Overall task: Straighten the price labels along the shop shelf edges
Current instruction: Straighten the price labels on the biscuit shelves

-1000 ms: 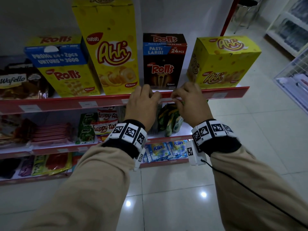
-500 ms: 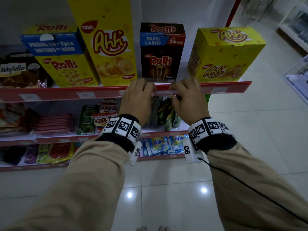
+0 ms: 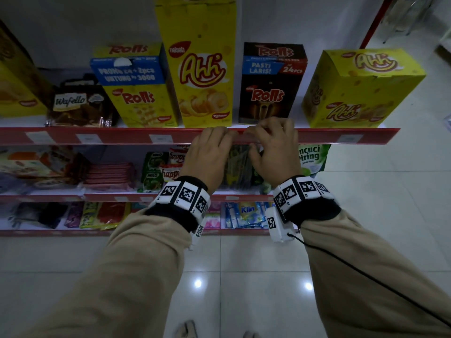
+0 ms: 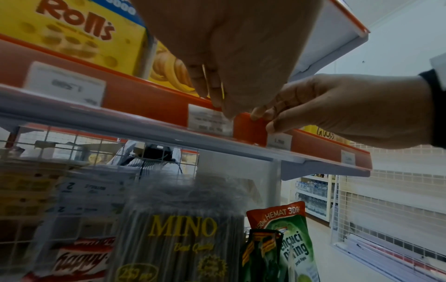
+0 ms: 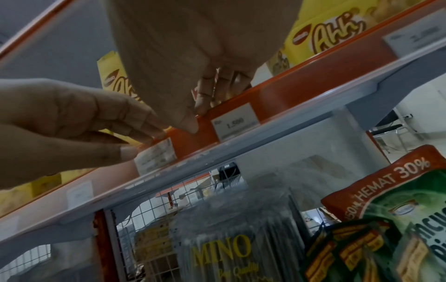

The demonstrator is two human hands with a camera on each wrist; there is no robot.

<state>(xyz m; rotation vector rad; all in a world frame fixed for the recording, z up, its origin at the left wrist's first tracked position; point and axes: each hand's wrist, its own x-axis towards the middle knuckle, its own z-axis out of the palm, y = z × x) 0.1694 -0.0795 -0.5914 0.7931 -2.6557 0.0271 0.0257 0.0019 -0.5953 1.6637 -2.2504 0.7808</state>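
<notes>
A red shelf edge strip (image 3: 317,135) runs along the top shelf and carries white price labels (image 3: 161,138). Both hands grip it below the dark Rolls box (image 3: 271,84). My left hand (image 3: 219,136) hooks its fingers over the strip's top, and its thumb (image 5: 128,152) presses a white label (image 5: 155,154). My right hand (image 3: 263,132) pinches the strip just to the right, with its fingers (image 5: 205,99) over the top and its thumb (image 5: 190,124) on the red front. A "1.500" label (image 5: 235,122) sits beside that thumb. In the head view the hands hide both labels.
Yellow Ahh boxes (image 3: 200,69) and Rolls boxes (image 3: 136,93) stand on the top shelf right behind the strip. Below it hang a MINO pack (image 4: 181,229) and green pouches (image 4: 289,244). Two lower shelves (image 3: 117,197) hold more packets. A tiled floor (image 3: 244,276) lies under my arms.
Both hands stay on the strip below the dark Rolls box and have drawn slightly closer together. The white label seen between them earlier is now covered. The head view has shifted.
</notes>
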